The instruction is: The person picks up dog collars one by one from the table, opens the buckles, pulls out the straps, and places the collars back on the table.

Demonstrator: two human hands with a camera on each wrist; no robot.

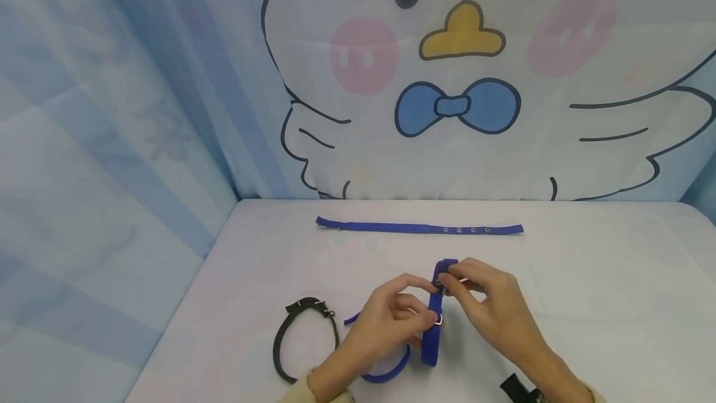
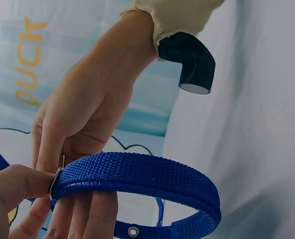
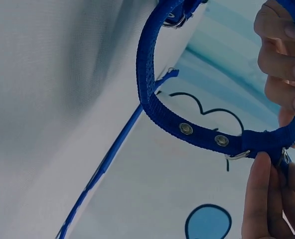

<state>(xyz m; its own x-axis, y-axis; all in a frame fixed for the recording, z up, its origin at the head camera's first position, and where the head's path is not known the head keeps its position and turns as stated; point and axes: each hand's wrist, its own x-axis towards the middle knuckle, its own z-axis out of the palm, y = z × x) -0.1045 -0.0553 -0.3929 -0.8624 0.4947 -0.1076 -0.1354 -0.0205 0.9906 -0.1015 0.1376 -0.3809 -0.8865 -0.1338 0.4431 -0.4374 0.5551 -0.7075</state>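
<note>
Collar (image 1: 431, 347) sits between both hands in the head view, held over the counter (image 1: 615, 303), bent into a loop. Left hand (image 1: 391, 319) pinches it from 9 o'clock, right hand (image 1: 492, 300) pinches its upper end from 3 o'clock; both nearly closed, fingers curled. Black loop (image 1: 278, 341) lies at 9 o'clock, blue loop (image 1: 386, 378) at 8, partly hidden by the left hand. Flat strap (image 1: 391, 227) lies straight at 12.

Left wrist view: left thumb on the band at the metal fitting (image 2: 55, 183), fingers against the other side. One eyelet (image 2: 133, 231) free near 6 o'clock. Right hand comes in from 12; fingertips hidden.

Right wrist view: two eyelets free, right hand on the overlapped ends at 5 o'clock, left hand at 2. Can't tell if a prong is seated.

Status, my read: looping done, overlap made, fastening underway but unconfirmed. Black loop looks closed as far as it shows; blue loop too covered to call. Flat strap not looped, so that one looks untouched.
</note>
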